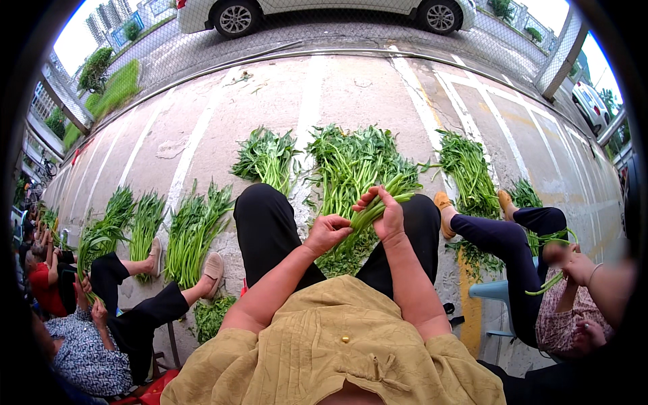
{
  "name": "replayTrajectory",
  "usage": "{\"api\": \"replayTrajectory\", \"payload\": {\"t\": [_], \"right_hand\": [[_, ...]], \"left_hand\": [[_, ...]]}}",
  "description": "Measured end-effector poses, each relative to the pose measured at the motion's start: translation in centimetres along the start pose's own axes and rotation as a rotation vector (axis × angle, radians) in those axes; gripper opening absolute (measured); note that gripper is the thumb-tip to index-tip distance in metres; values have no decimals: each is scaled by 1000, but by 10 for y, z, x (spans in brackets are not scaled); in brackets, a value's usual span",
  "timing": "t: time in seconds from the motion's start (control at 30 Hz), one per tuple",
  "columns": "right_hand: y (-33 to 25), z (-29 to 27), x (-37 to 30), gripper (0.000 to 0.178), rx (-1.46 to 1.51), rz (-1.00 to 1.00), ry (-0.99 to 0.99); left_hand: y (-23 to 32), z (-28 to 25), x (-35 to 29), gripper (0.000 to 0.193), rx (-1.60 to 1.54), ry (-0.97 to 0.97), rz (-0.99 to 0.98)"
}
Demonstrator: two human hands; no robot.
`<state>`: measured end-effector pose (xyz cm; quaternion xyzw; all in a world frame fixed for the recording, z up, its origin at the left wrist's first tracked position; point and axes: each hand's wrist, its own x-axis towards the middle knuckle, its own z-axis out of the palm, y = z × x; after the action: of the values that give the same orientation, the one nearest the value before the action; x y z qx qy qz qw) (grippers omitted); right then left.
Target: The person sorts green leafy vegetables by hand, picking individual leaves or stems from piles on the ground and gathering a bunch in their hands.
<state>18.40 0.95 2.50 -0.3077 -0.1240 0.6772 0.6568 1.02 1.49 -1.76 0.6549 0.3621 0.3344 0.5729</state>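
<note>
A bunch of long green leafy-vegetable stems (375,210), like water spinach, lies slanted in my right hand (389,221), whose fingers wrap round it. My left hand (328,233) is pinched closed at the lower end of the bunch; anything small between its fingertips is hidden. Both hands are above my knees. Beyond and below them a large heap of the same greens (347,162) spreads over the ground. Torn leaves (351,256) lie between my legs.
More greens lie at the left (192,236), centre-left (266,155) and right (469,175). Seated people work close on both sides, with legs stretched out; a blue stool (487,290) stands right. A mesh fence and a white car (324,8) are at the back.
</note>
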Motion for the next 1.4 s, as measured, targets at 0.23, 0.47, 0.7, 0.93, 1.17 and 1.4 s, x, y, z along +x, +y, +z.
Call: {"api": "replayTrajectory", "payload": {"t": [0.23,0.47,0.7,0.93,1.17,1.4], "right_hand": [[0,0,1,25,-108,-24,32],[-2,-1,3,25,-168,-93,105],[-28,-14,2,27,4,-233,167],[-50,-36,0,27,104,-347,239],[-58,-44,-2,28,133,-426,288],[-67,-39,-2,28,156,-452,283]], "left_hand": [[0,-1,0,13,-128,-9,-100],[15,-15,2,27,-418,-80,-432],[-1,-22,3,46,-539,-130,-576],[-3,-27,-1,47,-473,-153,-654],[3,-25,-4,36,-382,-229,-549],[-13,-18,-5,33,-324,-247,-521]]}}
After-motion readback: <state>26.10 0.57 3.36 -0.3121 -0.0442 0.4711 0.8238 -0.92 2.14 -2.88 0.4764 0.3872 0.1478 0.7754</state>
